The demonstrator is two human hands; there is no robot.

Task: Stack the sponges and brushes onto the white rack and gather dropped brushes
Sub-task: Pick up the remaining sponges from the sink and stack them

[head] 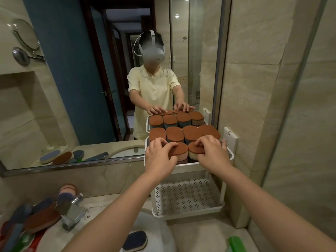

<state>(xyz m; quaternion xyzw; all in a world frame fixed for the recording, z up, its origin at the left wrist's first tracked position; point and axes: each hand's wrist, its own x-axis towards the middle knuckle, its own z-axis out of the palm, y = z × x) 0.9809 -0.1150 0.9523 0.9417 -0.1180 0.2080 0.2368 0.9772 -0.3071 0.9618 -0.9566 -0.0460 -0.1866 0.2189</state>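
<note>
In the head view, the white plastic two-tier rack [189,214] stands on the marble counter [200,233] against the wall. Its top tier is packed with oval brown-topped sponges [190,132].

The left hand [160,159] curls its fingers over the front-left sponge [179,149], with the thumb at the sponge's near side. The right hand [212,155] grips the front-right sponge [195,149] the same way.

These sponges are probably light, soft and squashy. They are best held gently by the sides so the row stays level.

To the left, around the chrome tap [72,213], lies a heap of brown and blue sponges and brushes [41,219]. A blue-topped sponge [135,240] sits in the white basin [158,226], and a green object [236,242] lies near right. The tap may hinder reaching the heap.
</note>
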